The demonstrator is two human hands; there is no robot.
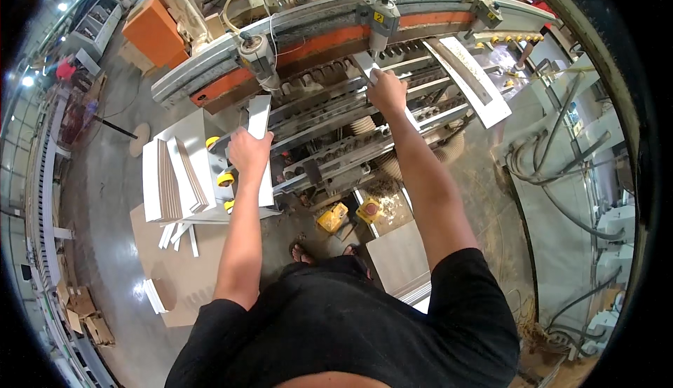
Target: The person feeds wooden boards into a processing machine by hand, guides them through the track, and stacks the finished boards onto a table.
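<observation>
My left hand (249, 152) is closed on a narrow white panel (259, 112) that lies lengthwise at the left end of the machine's rails. My right arm reaches farther forward. Its hand (388, 93) has the fingers closed round another narrow white panel (362, 60), which lies across the metal rails (329, 119) below a grey cylinder (382, 20). Hand and forearm cover part of that panel. A second grey cylinder (256, 58) stands just beyond the left panel.
White boards (160, 178) are stacked on a side table at the left, beside yellow-rimmed rollers (225, 178). A larger white board (468, 79) rests at the rails' right end. Yellow foot pedals (332, 217) sit on the floor near my feet. Cables (540, 167) hang at the right.
</observation>
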